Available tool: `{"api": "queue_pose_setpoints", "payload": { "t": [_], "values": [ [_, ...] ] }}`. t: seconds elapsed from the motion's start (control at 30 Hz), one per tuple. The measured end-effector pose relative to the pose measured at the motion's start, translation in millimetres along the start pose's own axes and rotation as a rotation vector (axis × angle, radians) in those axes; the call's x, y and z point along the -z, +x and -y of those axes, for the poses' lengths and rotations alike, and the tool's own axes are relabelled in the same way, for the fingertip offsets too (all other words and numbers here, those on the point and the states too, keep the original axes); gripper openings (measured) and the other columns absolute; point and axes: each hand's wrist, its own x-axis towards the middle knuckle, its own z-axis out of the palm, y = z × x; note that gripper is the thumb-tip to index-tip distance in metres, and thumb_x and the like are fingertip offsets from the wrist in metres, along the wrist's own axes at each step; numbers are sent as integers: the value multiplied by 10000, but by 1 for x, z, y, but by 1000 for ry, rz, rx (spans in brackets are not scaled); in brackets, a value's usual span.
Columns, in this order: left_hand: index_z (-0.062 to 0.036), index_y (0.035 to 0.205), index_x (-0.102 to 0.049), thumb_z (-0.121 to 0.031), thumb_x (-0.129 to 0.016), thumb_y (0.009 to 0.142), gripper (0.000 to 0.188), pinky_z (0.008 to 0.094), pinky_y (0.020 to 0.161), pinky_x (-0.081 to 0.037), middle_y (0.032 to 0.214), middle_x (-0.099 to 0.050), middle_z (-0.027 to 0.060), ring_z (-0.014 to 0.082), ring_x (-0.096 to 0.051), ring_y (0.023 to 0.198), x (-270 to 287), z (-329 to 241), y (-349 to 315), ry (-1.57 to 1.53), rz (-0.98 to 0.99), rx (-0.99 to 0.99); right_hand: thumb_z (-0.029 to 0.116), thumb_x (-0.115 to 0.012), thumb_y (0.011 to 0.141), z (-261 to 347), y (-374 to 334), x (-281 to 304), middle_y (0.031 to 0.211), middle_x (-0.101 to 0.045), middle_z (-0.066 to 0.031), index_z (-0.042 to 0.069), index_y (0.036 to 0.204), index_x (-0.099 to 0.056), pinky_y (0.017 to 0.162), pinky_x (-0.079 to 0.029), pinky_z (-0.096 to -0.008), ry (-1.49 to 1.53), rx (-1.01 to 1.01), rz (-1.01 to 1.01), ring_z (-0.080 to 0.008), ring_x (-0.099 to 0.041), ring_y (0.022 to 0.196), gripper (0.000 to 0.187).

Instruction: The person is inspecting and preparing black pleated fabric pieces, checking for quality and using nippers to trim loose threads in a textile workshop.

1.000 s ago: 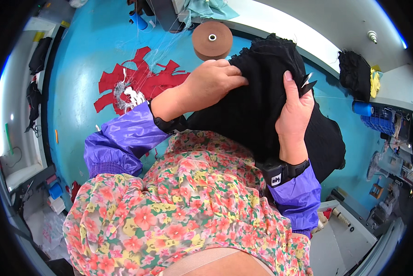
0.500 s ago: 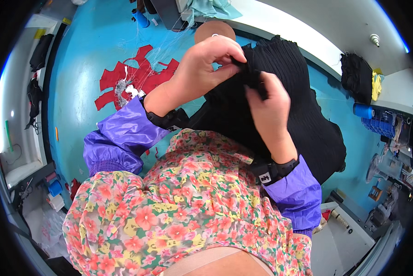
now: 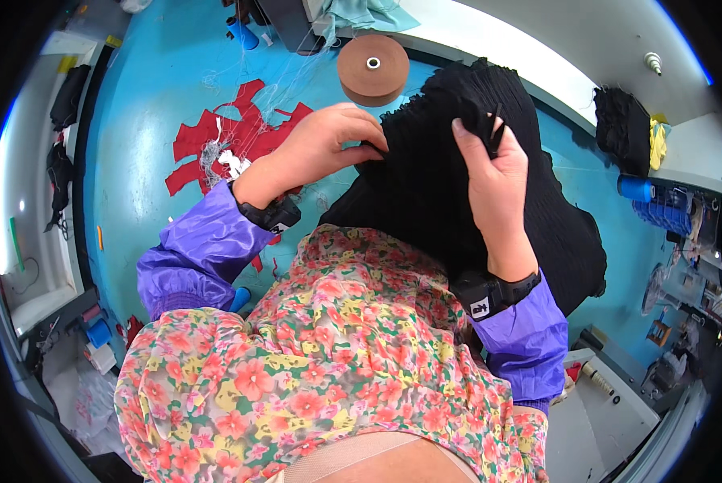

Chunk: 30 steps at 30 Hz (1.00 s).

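L hand (image 3: 331,143) pinches edge of black pleated cloth (image 3: 558,249) on blue desk (image 3: 139,153), R hand (image 3: 493,177) a fold, slim dark tool (image 3: 497,133) tucked in, prob. keeping it taut b/w them.

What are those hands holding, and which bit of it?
Black pleated fabric. The left grip pinches its left edge; the right grip holds a bunched fold near its top. A slim dark object pokes out there too; I can't tell what.
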Motion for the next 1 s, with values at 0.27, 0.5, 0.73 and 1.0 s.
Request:
{"api": "queue_pose_setpoints", "payload": {
  "t": [0.27,0.5,0.73,1.0],
  "values": [
    [-54,858,-629,64,-646,636,251,317,756,-445,859,-613,58,220,-560,836,15,-25,28,-25,-218,-169,170,-654,793,-15,-4,-18,699,-502,-122,-34,840,-551,574,-419,-323,-344,262,164,-264,-490,596,234],
    [-43,891,-600,-11,-688,689,222,297,757,-444,855,-605,45,194,-567,830,-3,-9,27,-90,-362,-14,64,-629,797,2,-2,-5,818,-601,-47,-20,901,-574,698,-448,-250,-140,37,-51,-113,-555,734,145],
    [-47,936,-596,-71,-695,718,241,307,750,-449,924,-589,65,208,-562,842,-19,7,-12,-77,20,116,72,-605,829,16,13,18,919,-647,-69,11,951,-618,741,-469,-226,329,-39,-212,-121,-613,818,138],
    [-80,909,-611,-71,-653,742,172,325,710,-474,895,-581,46,232,-572,819,-24,5,-9,-62,-4,123,62,-599,840,8,4,9,799,-585,37,31,885,-603,663,-407,-190,204,-65,-102,-29,-506,728,55]
  ]
}}
